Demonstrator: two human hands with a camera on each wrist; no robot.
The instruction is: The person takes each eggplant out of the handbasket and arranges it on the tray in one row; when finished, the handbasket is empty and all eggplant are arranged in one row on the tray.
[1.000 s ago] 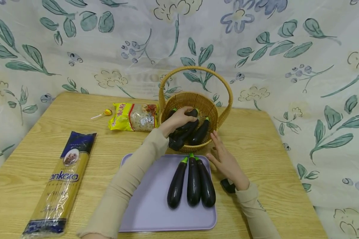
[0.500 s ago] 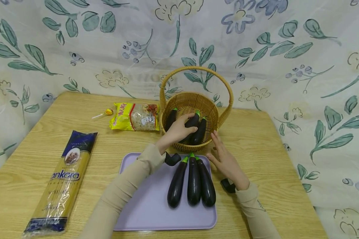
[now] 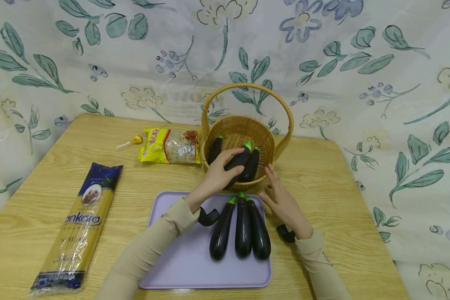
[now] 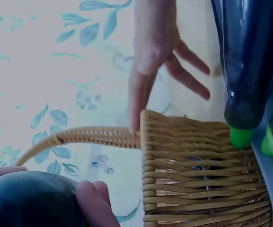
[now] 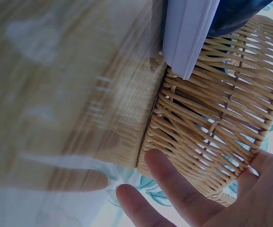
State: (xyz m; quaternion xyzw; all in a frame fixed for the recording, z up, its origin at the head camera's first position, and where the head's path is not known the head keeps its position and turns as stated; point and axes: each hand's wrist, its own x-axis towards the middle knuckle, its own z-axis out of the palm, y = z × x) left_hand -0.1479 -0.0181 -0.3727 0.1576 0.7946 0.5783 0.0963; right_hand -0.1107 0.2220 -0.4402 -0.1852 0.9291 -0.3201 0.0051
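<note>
My left hand [image 3: 219,171] grips a dark eggplant [image 3: 241,159] with a green stem end, over the front rim of the wicker basket [image 3: 268,139]. In the left wrist view, that eggplant [image 4: 34,201] sits between thumb and fingers, above the basket's wall [image 4: 198,170]. Two other eggplants lie inside, one on the left [image 3: 215,149] and one on the right [image 3: 251,166]. My right hand [image 3: 285,206] rests its straight fingertips against the basket's right side; the right wrist view shows its fingers [image 5: 179,187] spread beside the weave.
Three eggplants [image 3: 243,229] lie side by side on a lilac tray [image 3: 187,266] in front of the basket. A yellow food bag [image 3: 170,146] and a lollipop [image 3: 136,139] lie left of it. A spaghetti pack [image 3: 78,229] is at far left. The basket's tall handle [image 3: 247,85] arches overhead.
My left hand has drawn back toward the tray, lifting the eggplant from inside the basket to its front rim. My right hand has stayed at the basket's side.
</note>
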